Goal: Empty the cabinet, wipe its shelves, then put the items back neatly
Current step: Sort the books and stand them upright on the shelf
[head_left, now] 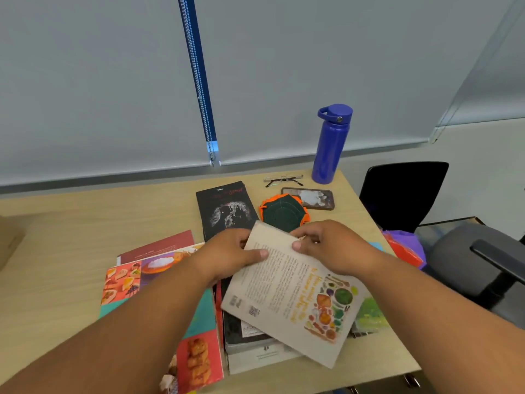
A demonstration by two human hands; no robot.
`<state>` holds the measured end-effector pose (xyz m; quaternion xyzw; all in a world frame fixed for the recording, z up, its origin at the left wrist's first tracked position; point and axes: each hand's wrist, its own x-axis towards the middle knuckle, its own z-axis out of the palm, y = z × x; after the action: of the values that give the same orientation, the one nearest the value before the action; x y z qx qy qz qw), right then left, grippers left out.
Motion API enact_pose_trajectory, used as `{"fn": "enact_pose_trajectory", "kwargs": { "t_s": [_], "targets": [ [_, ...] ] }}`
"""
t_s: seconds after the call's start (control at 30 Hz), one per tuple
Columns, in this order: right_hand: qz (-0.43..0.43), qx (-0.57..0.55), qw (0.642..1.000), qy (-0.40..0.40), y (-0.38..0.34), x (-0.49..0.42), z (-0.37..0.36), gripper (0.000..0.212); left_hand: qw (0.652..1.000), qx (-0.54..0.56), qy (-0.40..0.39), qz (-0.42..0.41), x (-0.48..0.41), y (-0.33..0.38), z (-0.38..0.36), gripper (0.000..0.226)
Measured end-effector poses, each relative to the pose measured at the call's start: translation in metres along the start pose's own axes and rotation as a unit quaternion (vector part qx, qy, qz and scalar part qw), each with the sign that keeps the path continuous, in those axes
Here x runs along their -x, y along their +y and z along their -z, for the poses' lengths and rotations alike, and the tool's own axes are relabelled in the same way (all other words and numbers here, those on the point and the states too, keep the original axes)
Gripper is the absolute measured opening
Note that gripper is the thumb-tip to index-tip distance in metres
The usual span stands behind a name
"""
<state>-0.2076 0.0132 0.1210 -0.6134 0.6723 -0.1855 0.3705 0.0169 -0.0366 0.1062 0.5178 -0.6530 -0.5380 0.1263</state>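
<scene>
Both hands are on the cream paperback (292, 297) now, mid-worktop (56, 251). The left hand (230, 251) grips its far left edge, thumb flat on the cover. The right hand (335, 247) has its fingers (309, 236) curled round the far edge, thumb pressing the cover. The book lies tilted over a stack of dark books (250, 336) near the worktop's near edge. To the left, a colourful cookbook (133, 282) overlaps a red booklet (159, 245). Farther back there's a black book (227, 209), green-and-orange coasters (284, 213), a phone (308, 198), glasses (284, 180), and a blue bottle (331, 149) upright at far right.
</scene>
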Motion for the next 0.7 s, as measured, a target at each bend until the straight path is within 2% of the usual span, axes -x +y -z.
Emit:
{"fn": "enact_pose_trajectory", "kwargs": {
  "t_s": [0.1, 0.2, 0.27, 0.37, 0.43, 0.47, 0.53, 0.57, 0.63, 0.7],
  "targets": [
    [-0.023, 0.013, 0.999, 0.025, 0.006, 0.0, 0.017, 0.025, 0.977, 0.209, 0.023, 0.03, 0.004, -0.012, -0.011, 0.023],
    [-0.074, 0.033, 0.984, 0.157, 0.03, -0.002, 0.031, 0.051, 0.921, 0.374, 0.099, 0.044, 0.004, -0.02, -0.016, 0.025],
    [-0.122, -0.089, 0.963, 0.222, 0.044, -0.005, 0.027, 0.074, 0.868, 0.473, 0.142, 0.043, 0.005, -0.021, -0.022, 0.024],
    [-0.187, -0.304, 0.923, 0.147, 0.041, -0.006, -0.002, 0.089, 0.808, 0.563, 0.17, 0.036, 0.004, -0.014, -0.041, 0.027],
    [-0.199, -0.434, 0.869, 0.131, 0.041, -0.009, -0.018, 0.08, 0.781, 0.593, 0.19, 0.038, 0.005, -0.011, -0.054, 0.026],
    [-0.202, -0.487, 0.84, 0.124, 0.041, -0.012, -0.024, 0.066, 0.77, 0.605, 0.198, 0.04, 0.005, -0.01, -0.059, 0.026],
    [-0.214, -0.567, 0.791, 0.091, 0.039, -0.016, -0.035, 0.036, 0.759, 0.621, 0.194, 0.044, 0.008, -0.011, -0.066, 0.028],
    [-0.214, -0.588, 0.776, 0.073, 0.037, -0.017, -0.038, 0.027, 0.764, 0.617, 0.184, 0.047, 0.009, -0.012, -0.067, 0.03],
    [-0.189, -0.587, 0.785, 0.053, 0.033, -0.019, -0.038, 0.022, 0.79, 0.588, 0.166, 0.058, 0.015, -0.014, -0.058, 0.033],
    [-0.151, -0.552, 0.819, 0.038, 0.027, -0.024, -0.03, 0.023, 0.82, 0.549, 0.146, 0.071, 0.021, -0.014, -0.033, 0.034]
  ]
}}
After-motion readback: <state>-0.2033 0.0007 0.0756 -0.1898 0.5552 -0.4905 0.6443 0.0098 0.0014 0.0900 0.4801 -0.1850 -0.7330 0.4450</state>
